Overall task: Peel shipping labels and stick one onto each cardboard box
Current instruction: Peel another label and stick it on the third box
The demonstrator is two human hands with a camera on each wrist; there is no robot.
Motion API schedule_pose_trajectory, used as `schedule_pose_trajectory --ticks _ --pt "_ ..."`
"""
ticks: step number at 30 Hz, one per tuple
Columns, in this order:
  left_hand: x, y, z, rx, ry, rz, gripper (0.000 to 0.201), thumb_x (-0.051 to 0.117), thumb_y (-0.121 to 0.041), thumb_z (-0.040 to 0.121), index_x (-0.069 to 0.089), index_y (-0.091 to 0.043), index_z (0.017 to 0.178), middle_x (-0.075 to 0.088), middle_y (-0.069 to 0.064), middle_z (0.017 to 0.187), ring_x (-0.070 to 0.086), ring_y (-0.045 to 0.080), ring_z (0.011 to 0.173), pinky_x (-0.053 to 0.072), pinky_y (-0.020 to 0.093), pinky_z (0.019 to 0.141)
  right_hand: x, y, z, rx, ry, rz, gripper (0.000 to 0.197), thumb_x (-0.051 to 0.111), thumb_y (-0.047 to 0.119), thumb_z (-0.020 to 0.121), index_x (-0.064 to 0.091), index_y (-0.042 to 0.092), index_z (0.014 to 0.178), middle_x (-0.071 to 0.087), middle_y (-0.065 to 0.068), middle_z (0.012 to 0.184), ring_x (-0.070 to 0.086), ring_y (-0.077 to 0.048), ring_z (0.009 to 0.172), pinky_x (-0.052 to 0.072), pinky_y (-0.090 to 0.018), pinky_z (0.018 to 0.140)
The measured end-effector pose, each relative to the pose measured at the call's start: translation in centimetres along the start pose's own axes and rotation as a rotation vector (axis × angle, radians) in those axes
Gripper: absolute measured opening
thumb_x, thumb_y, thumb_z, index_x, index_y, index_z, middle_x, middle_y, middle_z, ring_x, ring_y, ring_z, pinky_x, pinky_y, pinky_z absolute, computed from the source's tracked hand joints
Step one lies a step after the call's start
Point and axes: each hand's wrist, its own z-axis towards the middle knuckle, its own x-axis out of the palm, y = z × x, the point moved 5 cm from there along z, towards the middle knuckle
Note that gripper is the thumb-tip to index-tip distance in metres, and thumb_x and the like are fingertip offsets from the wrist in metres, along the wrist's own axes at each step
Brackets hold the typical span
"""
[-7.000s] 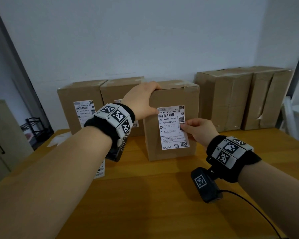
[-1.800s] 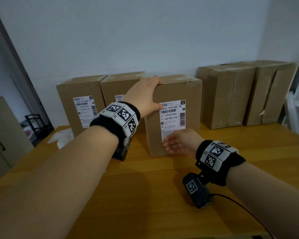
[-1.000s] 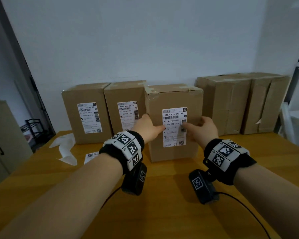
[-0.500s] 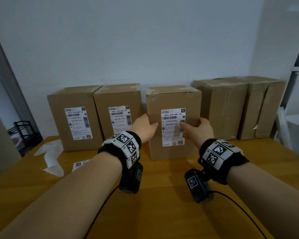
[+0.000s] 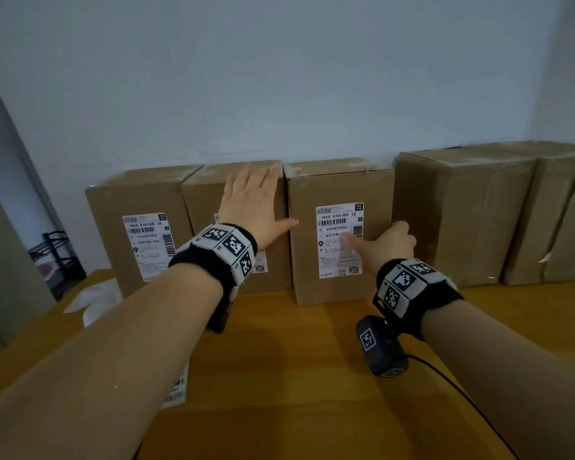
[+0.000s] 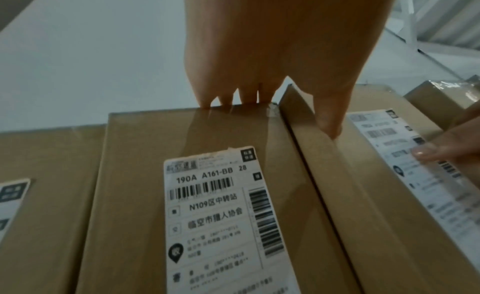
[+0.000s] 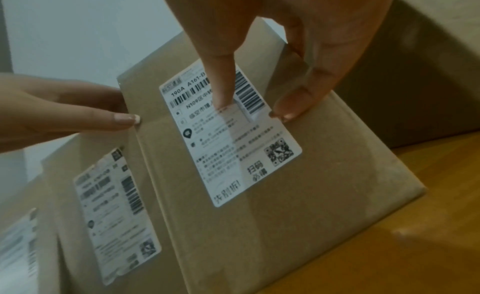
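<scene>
Third labelled box (image 5: 341, 234) on table (image 5: 296, 376) in row by wall, right hand (image 5: 384, 242) spread, thumb on its label (image 5: 339, 240), left hand (image 5: 251, 202) flat against second box (image 6: 197, 175), thumb touching third box's edge, right wrist view alone shows QR code (image 7: 279, 152), head view alone shows two unlabelled boxes (image 5: 462, 214) rightward.

wooden table (image 5: 306, 376) under a pale wall (image 5: 279, 78); black rack (image 5: 58, 249) far left; grey cabinet (image 5: 4, 277) beside it

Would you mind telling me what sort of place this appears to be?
Probably a small packing or mailroom corner: taped cardboard boxes lined up along a plain wall on a wooden table, several bearing printed shipping labels.
</scene>
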Motion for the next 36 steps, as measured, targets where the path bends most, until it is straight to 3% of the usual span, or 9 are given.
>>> schedule_pose_trajectory --ticks 7,12,22,31,36 --pt "0.3 0.1 -0.1 0.041 -0.106 0.018 0.081 0.057 -0.056 0.082 0.024 -0.018 0.146 0.031 0.004 0.151 0.024 0.024 0.141 0.01 0.044 0.117 2.0 0.7 1.7 0.003 -0.011 0.037 0.077 0.074 0.033 0.077 0.028 0.006 0.132 0.05 -0.016 0.131 0.058 -0.033 0.11 0.045 -0.032 0.07" --pt "0.7 0.2 -0.1 0.046 -0.112 -0.006 0.082 0.06 -0.052 0.081 0.023 -0.018 0.147 0.03 0.003 0.151 0.022 0.025 0.142 0.008 0.046 0.118 3.0 0.6 2.4 -0.002 -0.027 0.048 0.071 0.073 0.033 0.078 0.03 0.008 0.128 0.052 -0.015 0.129 0.06 -0.033 0.107 0.046 -0.033 0.069" --pt "0.9 0.3 -0.1 0.053 -0.094 -0.004 0.085 0.064 -0.046 0.081 0.019 -0.019 0.148 0.025 0.003 0.153 0.015 0.025 0.144 0.001 0.047 0.117 2.8 0.3 2.4 -0.062 -0.006 0.062 0.076 0.072 0.03 0.079 0.028 0.008 0.136 0.053 -0.012 0.131 0.058 -0.031 0.112 0.049 -0.036 0.084" --pt "0.7 1.8 -0.3 0.03 -0.06 -0.015 0.084 0.065 -0.043 0.082 0.019 -0.018 0.148 0.024 0.004 0.154 0.014 0.027 0.145 0.001 0.047 0.117 3.5 0.6 1.4 -0.108 0.051 0.057 0.068 0.068 0.029 0.083 0.03 0.008 0.136 0.057 -0.01 0.126 0.06 -0.029 0.11 0.047 -0.03 0.081" --pt "0.6 1.9 -0.3 0.032 -0.044 -0.024 0.084 0.064 -0.043 0.082 0.019 -0.019 0.148 0.022 0.004 0.154 0.013 0.027 0.145 0.001 0.047 0.117 3.8 0.4 1.7 -0.109 0.066 0.085 0.067 0.069 0.031 0.08 0.033 0.011 0.133 0.061 -0.01 0.119 0.065 -0.03 0.1 0.055 -0.044 0.086"
